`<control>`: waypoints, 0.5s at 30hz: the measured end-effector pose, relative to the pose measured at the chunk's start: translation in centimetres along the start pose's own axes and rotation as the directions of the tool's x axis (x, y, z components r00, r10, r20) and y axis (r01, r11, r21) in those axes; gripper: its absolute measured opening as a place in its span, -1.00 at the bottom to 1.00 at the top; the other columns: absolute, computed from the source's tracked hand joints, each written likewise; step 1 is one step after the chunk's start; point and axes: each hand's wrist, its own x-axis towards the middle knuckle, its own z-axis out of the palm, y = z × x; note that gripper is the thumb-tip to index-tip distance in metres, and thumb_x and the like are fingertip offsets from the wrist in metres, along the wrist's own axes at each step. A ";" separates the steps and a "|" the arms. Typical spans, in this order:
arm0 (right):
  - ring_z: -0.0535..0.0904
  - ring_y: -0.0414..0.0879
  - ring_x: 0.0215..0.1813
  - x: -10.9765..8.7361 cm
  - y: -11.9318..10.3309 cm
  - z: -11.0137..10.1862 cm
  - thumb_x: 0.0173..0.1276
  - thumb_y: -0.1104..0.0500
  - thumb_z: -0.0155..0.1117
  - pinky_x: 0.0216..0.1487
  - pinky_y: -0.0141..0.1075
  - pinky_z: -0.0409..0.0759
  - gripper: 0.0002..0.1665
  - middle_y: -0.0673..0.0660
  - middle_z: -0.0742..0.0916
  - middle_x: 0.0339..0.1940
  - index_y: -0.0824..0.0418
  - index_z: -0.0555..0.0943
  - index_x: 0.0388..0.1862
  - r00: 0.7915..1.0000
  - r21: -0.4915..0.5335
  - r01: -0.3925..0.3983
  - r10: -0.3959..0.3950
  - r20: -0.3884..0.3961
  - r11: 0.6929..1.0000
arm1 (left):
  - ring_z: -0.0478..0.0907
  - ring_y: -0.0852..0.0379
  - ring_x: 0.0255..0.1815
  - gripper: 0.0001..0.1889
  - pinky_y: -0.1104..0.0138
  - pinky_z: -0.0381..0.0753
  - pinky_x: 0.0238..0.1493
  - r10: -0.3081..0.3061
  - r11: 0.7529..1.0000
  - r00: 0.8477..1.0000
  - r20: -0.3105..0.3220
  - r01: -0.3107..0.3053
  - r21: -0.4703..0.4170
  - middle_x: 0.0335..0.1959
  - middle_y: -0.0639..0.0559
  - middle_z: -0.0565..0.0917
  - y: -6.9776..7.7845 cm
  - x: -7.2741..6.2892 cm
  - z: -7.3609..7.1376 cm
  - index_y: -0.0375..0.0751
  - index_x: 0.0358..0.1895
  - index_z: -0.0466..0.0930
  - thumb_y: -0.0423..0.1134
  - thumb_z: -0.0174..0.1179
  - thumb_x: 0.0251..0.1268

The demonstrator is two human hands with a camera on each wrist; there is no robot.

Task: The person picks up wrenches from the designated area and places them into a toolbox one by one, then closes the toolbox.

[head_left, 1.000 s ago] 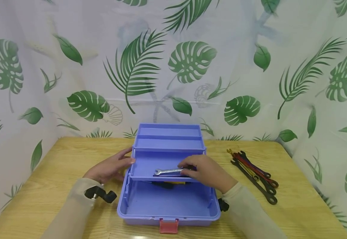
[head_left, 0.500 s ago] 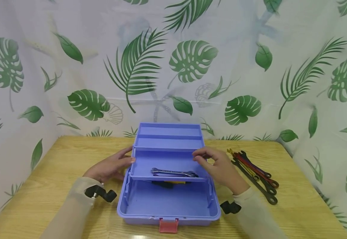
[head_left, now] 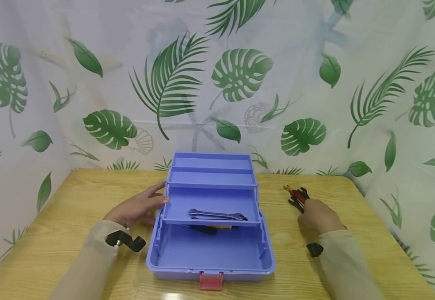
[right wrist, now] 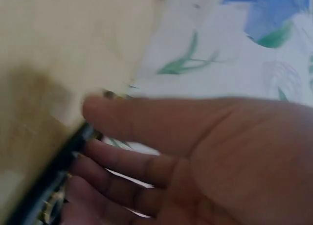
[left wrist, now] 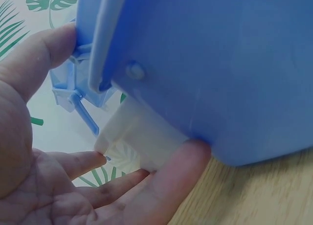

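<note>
A blue-purple toolbox (head_left: 210, 252) stands unlidded, with stepped trays folded up at its back. My left hand (head_left: 136, 208) rests at its left side. In the left wrist view the thumb (left wrist: 61, 44) touches the tray's end, and loosely spread fingers lie against the box's wall. Two wrenches (head_left: 217, 214), a silver one on top, lie in the lower tray (head_left: 202, 198). To the right, my right hand (head_left: 320, 216) covers most of a bundle of coloured wrenches (head_left: 300, 196). In the blurred right wrist view its extended fingertips are right at a dark wrench (right wrist: 49, 168).
Under the lower tray, a black and yellow item (head_left: 219, 227) shows inside the box. A red latch (head_left: 211, 281) hangs at the front. The wooden table (head_left: 90, 187) ends at a leaf-printed cloth (head_left: 187, 133) behind and at both sides.
My right hand has let go of the silver wrench in the lower tray, lifted off, and moved right to the wrench bundle. My left hand has stayed at the toolbox.
</note>
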 end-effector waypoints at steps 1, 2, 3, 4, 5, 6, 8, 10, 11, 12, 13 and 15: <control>0.49 0.08 -0.35 0.1 0.1 0.1 0.35 0.33 0.12 -0.37 -0.11 0.44 -0.81 0.31 0.70 -0.25 0.44 0.60 -0.17 1.000 0.008 -0.012 0.012 0.008 1.000 | 0.28 -0.31 0.53 -0.06 -0.12 0.70 0.07 0.002 1.000 1.000 0.003 -0.002 -0.001 0.58 -0.28 0.26 0.0 0.0 0.0 0.16 0.70 -0.13 0.07 0.27 0.43; 0.49 0.07 -0.36 0.1 0.1 0.2 0.38 0.34 0.10 -0.38 -0.13 0.44 -0.82 0.31 0.70 -0.26 0.43 0.61 -0.18 1.000 0.012 -0.024 0.024 0.005 1.000 | 0.28 -0.32 0.53 -0.06 -0.12 0.70 0.07 0.005 1.000 1.000 0.007 -0.005 -0.002 0.58 -0.29 0.26 0.0 0.0 0.0 0.15 0.71 -0.14 0.07 0.26 0.44; 0.49 0.07 -0.37 0.2 0.0 0.3 0.40 0.35 0.08 -0.40 -0.14 0.43 -0.82 0.31 0.69 -0.26 0.43 0.61 -0.19 0.999 0.019 -0.038 0.038 0.000 0.999 | 0.28 -0.32 0.53 -0.06 -0.12 0.70 0.07 0.007 1.000 1.000 0.011 -0.007 -0.003 0.58 -0.30 0.25 0.0 -0.1 0.0 0.14 0.71 -0.15 0.06 0.26 0.44; 0.50 0.07 -0.38 0.1 0.0 0.4 0.42 0.35 0.07 -0.42 -0.15 0.43 -0.82 0.30 0.68 -0.27 0.42 0.61 -0.20 0.998 0.024 -0.059 0.059 -0.003 0.998 | 0.28 -0.32 0.53 -0.06 -0.12 0.70 0.07 0.010 1.000 1.000 0.017 -0.010 -0.003 0.58 -0.31 0.24 0.0 -0.1 0.0 0.13 0.71 -0.16 0.06 0.25 0.45; 0.50 0.07 -0.39 0.2 -0.1 0.4 0.45 0.35 0.06 -0.44 -0.16 0.42 -0.82 0.29 0.68 -0.29 0.40 0.61 -0.22 0.997 0.028 -0.078 0.078 -0.002 0.997 | 0.29 -0.31 0.52 -0.06 -0.12 0.70 0.07 0.012 1.000 1.000 0.021 -0.012 -0.004 0.58 -0.31 0.24 0.0 -0.2 0.0 0.13 0.71 -0.16 0.06 0.25 0.45; 0.50 0.07 -0.39 0.1 -0.2 0.5 0.47 0.34 0.05 -0.44 -0.16 0.42 -0.82 0.29 0.67 -0.29 0.40 0.61 -0.22 0.996 0.028 -0.091 0.091 -0.005 0.995 | 0.31 -0.31 0.50 -0.07 -0.12 0.70 0.08 0.014 1.000 1.000 0.024 -0.014 -0.005 0.58 -0.31 0.24 0.0 -0.2 0.0 0.13 0.71 -0.16 0.06 0.24 0.46; 0.51 0.07 -0.38 0.1 -0.2 0.5 0.48 0.34 0.05 -0.44 -0.15 0.43 -0.81 0.32 0.68 -0.27 0.41 0.61 -0.21 0.994 0.023 -0.108 0.108 -0.014 0.994 | 0.36 -0.31 0.47 -0.08 -0.13 0.69 0.08 0.019 1.000 0.999 0.026 -0.019 -0.005 0.58 -0.31 0.24 0.0 -0.2 0.0 0.13 0.71 -0.15 0.04 0.24 0.47; 0.50 0.08 -0.38 0.1 -0.2 0.6 0.47 0.36 0.05 -0.42 -0.12 0.43 -0.81 0.34 0.70 -0.26 0.41 0.62 -0.22 0.994 0.021 -0.106 0.106 -0.029 0.994 | 0.44 -0.29 0.40 -0.09 -0.13 0.69 0.08 0.022 1.000 0.999 0.026 -0.022 -0.002 0.57 -0.32 0.25 0.1 -0.1 0.0 0.13 0.71 -0.15 0.03 0.23 0.48; 0.49 0.07 -0.40 0.1 -0.2 0.6 0.46 0.38 0.05 -0.43 -0.13 0.43 -0.81 0.33 0.70 -0.29 0.40 0.62 -0.26 0.995 0.025 -0.094 0.095 -0.036 0.995 | 0.48 -0.29 0.37 -0.09 -0.14 0.69 0.08 0.023 1.000 0.999 0.025 -0.023 -0.002 0.56 -0.32 0.26 0.1 -0.1 -0.1 0.13 0.71 -0.15 0.02 0.22 0.48; 0.48 0.05 -0.42 0.1 -0.2 0.7 0.44 0.39 0.05 -0.45 -0.14 0.42 -0.80 0.31 0.70 -0.33 0.38 0.62 -0.32 0.995 0.025 -0.082 0.083 -0.047 0.996 | 0.51 -0.28 0.33 -0.10 -0.14 0.69 0.07 0.021 1.000 1.000 0.022 -0.021 -0.003 0.55 -0.32 0.28 0.1 -0.1 -0.1 0.14 0.71 -0.15 0.02 0.23 0.48; 0.45 0.02 -0.47 0.1 -0.3 0.9 0.42 0.41 0.04 -0.47 -0.17 0.40 -0.78 0.28 0.69 -0.40 0.36 0.60 -0.39 0.996 0.029 -0.069 0.070 -0.054 0.997 | 0.52 -0.27 0.32 -0.10 -0.13 0.70 0.07 0.021 1.000 1.000 0.021 -0.021 -0.002 0.55 -0.32 0.29 0.1 -0.1 -0.1 0.14 0.71 -0.15 0.02 0.22 0.48; 0.36 -0.05 -0.56 0.1 -0.4 1.1 0.38 0.43 0.04 -0.54 -0.25 0.33 -0.71 0.15 0.59 -0.58 0.27 0.53 -0.55 0.997 0.040 -0.041 0.044 -0.071 0.998 | 0.53 -0.27 0.32 -0.09 -0.13 0.70 0.07 0.017 1.000 1.000 0.020 -0.017 0.003 0.55 -0.32 0.30 0.0 -0.1 -0.2 0.14 0.71 -0.15 0.03 0.23 0.48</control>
